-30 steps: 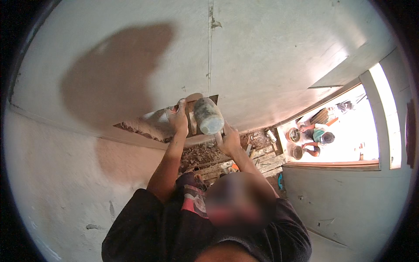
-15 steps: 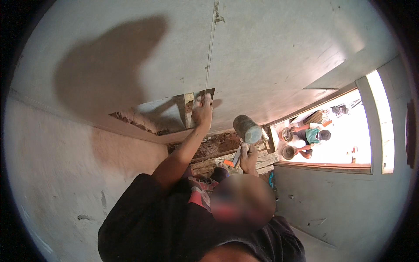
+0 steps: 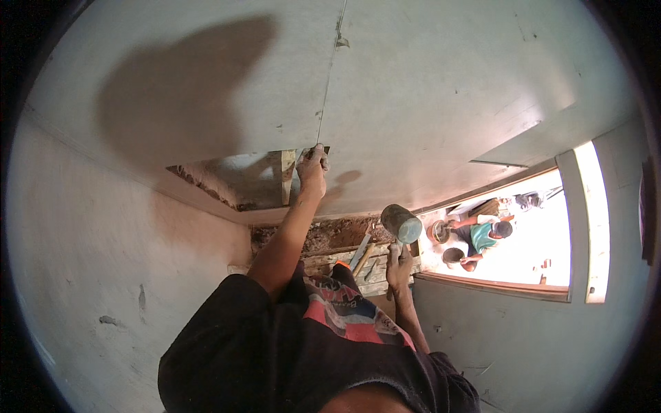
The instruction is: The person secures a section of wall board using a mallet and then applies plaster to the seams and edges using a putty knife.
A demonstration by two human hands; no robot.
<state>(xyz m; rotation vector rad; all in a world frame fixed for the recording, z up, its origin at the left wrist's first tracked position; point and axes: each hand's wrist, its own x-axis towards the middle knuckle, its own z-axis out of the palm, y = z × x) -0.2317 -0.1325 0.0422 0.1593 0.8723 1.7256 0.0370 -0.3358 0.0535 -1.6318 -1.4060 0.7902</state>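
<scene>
My right hand [image 3: 399, 268] is wrapped round the handle of a mallet [image 3: 401, 224] with a thick, dark grey cylindrical head. The mallet is raised, apart from the pale panel wall in front of me. My left arm reaches up to the wall, and my left hand [image 3: 313, 168] is closed at the upper right corner of a cut opening [image 3: 258, 182]. Whatever its fingers pinch is hidden or too small to name. A thin vertical seam [image 3: 330, 76] runs down the panel to those fingers. Inside the opening, an upright wooden strip [image 3: 287, 175] stands left of my left hand.
Below the opening lie rough earth or rubble [image 3: 323, 236] and wooden boards [image 3: 375, 275]. A saw [image 3: 359, 252] with an orange handle rests by the boards. Through a bright doorway at right, a person [image 3: 485, 236] crouches holding two buckets. A plastered wall [image 3: 124, 275] stands at left.
My right hand and the mallet have moved slightly right and down in the picture. My left hand has shifted a little left, staying at the opening's corner. The whole view has tilted slightly.
</scene>
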